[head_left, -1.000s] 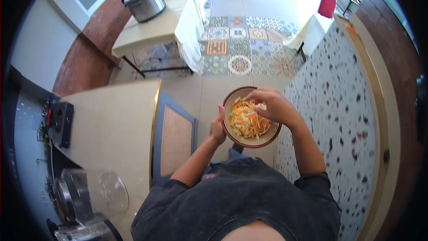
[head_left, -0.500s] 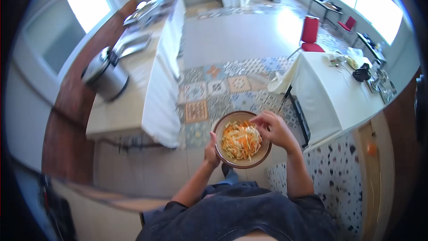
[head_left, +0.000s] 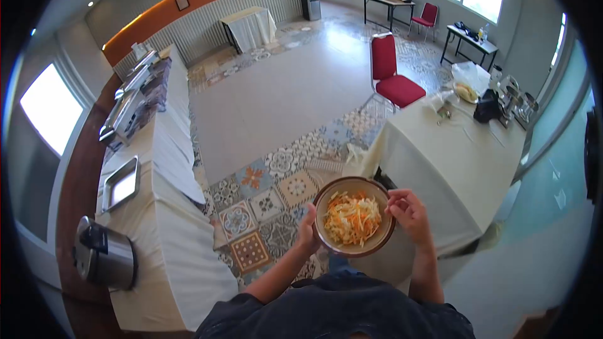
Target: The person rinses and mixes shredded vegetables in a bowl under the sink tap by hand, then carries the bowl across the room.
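Note:
A round bowl (head_left: 322, 237) with a brown rim is held in front of my body, above the floor. In it lies a heap of shredded vegetables (head_left: 353, 218), pale and orange strips that look like cabbage and carrot. My left hand (head_left: 308, 231) grips the bowl's left side, thumb up along the rim and the other fingers hidden beneath. At the opposite rim is my right hand (head_left: 409, 216), its fingers curled and closed against the edge. Part of the right fingertips' contact with the bowl is hard to make out.
To the right stands a cloth-covered table (head_left: 446, 163) with a plastic bag (head_left: 470, 78) and a black bundle (head_left: 487, 108). A red chair (head_left: 396, 78) is behind it. Along the left runs a buffet table (head_left: 141, 263) carrying a metal cooker (head_left: 107, 254), a steel tray (head_left: 121, 183) and chafing dishes (head_left: 125, 110).
My right hand has left the shredded vegetables and moved to the bowl's right rim. The view has tilted up and turned right, and the right-hand table appears nearer.

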